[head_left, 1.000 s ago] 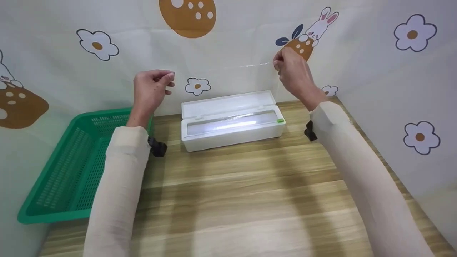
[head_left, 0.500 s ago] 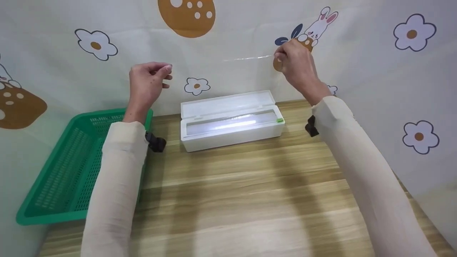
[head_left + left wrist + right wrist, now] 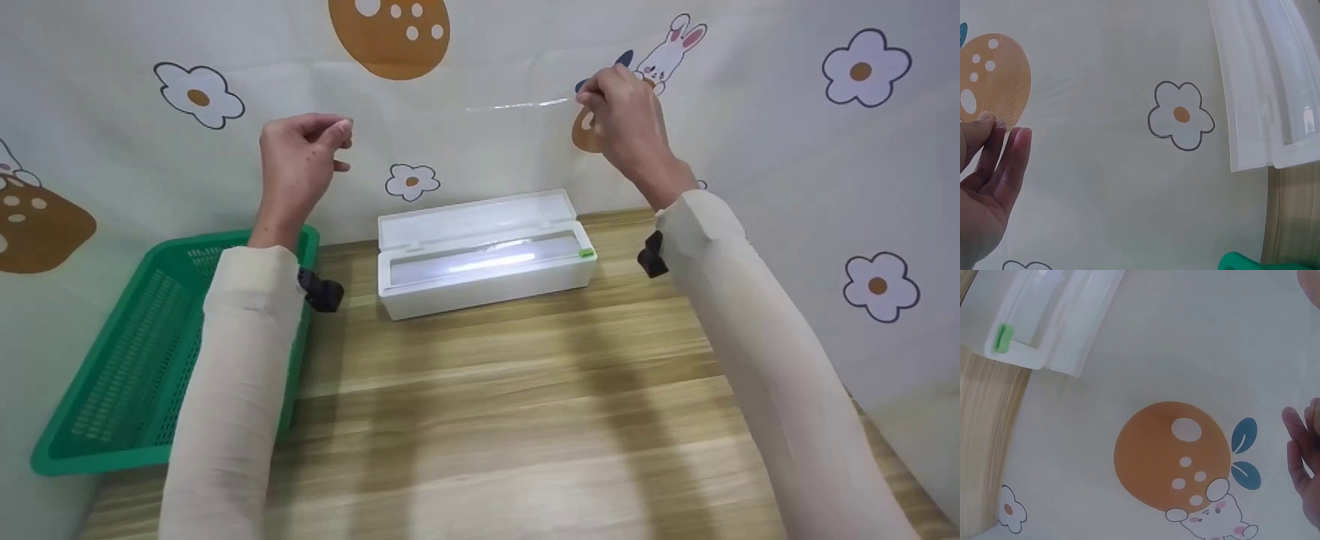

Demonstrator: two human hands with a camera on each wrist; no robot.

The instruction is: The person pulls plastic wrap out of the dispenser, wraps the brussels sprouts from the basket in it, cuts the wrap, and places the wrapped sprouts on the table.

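A sheet of clear cling film [image 3: 517,104] spans the space between both raised hands, showing mainly as a bright glint. My left hand [image 3: 300,161] pinches one corner between thumb and fingers; fine creases fan out from the fingertips in the left wrist view. At the other side my right hand [image 3: 630,124] pinches the film with bent fingers. Below them a white cling film dispenser [image 3: 487,291] stands on the table with its lid [image 3: 480,217] tipped back. A shiny film roll [image 3: 480,261] lies inside. The green cutter slide [image 3: 586,253] is at the dispenser's right end.
A green perforated basket [image 3: 112,375] sits on the left, partly under my left forearm. The wood-grain table [image 3: 480,420] reaches back to a pale printed sheet [image 3: 495,165] with flowers and rabbits, which also covers the right side.
Both hands have risen and moved farther from the dispenser, the left one also drifting left. The film's glinting line has gone up with them. Dispenser and basket stay put.
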